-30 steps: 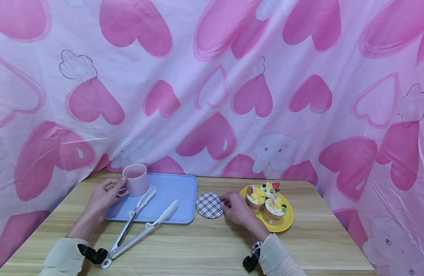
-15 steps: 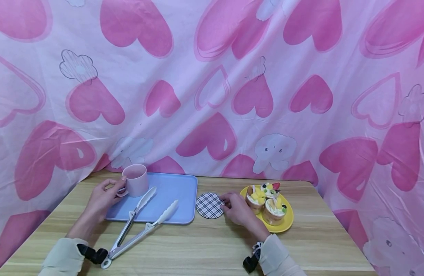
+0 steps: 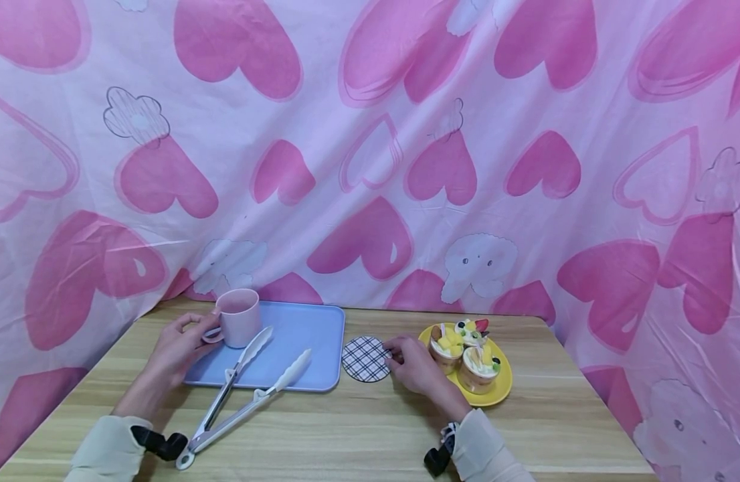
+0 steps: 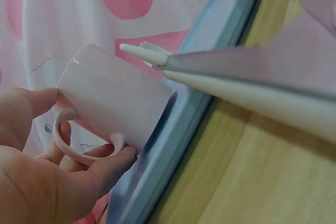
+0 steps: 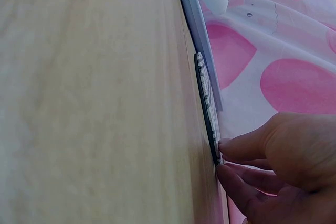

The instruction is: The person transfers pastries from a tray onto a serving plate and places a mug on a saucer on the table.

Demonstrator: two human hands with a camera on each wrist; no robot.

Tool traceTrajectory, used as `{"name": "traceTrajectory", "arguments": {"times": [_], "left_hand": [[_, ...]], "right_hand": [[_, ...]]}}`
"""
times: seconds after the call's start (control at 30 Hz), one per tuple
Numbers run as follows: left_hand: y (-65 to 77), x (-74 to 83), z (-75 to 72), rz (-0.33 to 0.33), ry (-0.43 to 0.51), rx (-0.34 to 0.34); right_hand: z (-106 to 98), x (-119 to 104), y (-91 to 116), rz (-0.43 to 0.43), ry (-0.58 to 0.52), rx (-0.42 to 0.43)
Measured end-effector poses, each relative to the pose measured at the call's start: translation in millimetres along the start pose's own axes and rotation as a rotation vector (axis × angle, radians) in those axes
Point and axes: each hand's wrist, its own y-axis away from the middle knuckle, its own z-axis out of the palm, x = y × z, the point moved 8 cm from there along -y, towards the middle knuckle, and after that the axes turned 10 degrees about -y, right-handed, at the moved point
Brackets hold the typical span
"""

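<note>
A pink mug (image 3: pixel 240 320) stands at the left part of the blue tray (image 3: pixel 304 335). My left hand (image 3: pixel 178 345) grips it by the handle (image 4: pixel 79 153), thumb high on the side near the rim and fingers through and under the loop. A dark strip shows under the mug's base in the left wrist view; whether it is lifted I cannot tell. My right hand (image 3: pixel 417 365) pinches the right edge of a round checked coaster (image 3: pixel 365 359), which lies on the table just right of the tray. In the right wrist view the coaster (image 5: pixel 207 106) appears edge-on between thumb and fingertips.
Spread metal tongs (image 3: pixel 225 418) with white tips lie across the tray's front edge, close to the mug. A yellow plate (image 3: pixel 495 395) bearing dessert cups (image 3: pixel 478 376) sits right of my right hand. Pink heart-patterned cloth (image 3: pixel 370 167) hangs behind the wooden table (image 3: pixel 322 442).
The mug and my left hand have shifted very slightly to the right and nearer to me. My right hand, the coaster, the tongs and the plate look the same.
</note>
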Motion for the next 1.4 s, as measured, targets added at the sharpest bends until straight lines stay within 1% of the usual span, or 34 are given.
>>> {"name": "traceTrajectory", "arguments": {"times": [0.27, 0.47, 0.6, 0.73, 0.77, 0.9, 1.1, 1.2, 1.4], "left_hand": [[2.6, 9.2, -2.8, 0.028, 0.004, -0.005], [5.8, 17.2, -5.2, 0.04, -0.006, 0.02], [8.2, 24.7, -6.5, 0.072, -0.002, 0.028], [10.6, 31.2, -5.1, 0.091, -0.021, 0.039], [11.6, 32.7, -4.2, 0.092, -0.035, 0.046], [17.7, 40.7, 2.9, 0.111, -0.018, 0.042], [26.1, 51.7, 17.6, 0.139, 0.023, -0.009], [28.4, 54.0, 23.9, 0.142, 0.014, -0.025], [31.6, 55.0, 32.9, 0.138, -0.009, -0.032]], "right_hand": [[-1, -1, 0, 0.002, 0.002, -0.002], [-1, 0, 0, 0.013, -0.003, -0.002], [-1, 0, 0, 0.012, -0.006, -0.001], [-1, 0, 0, 0.014, -0.006, -0.003], [-1, 0, 0, 0.014, -0.007, -0.002], [-1, -1, 1, 0.003, -0.003, 0.001], [-1, -2, 1, -0.016, 0.004, 0.001], [-1, -2, 1, -0.008, 0.001, 0.0], [-1, 0, 1, 0.021, 0.002, -0.004]]}}
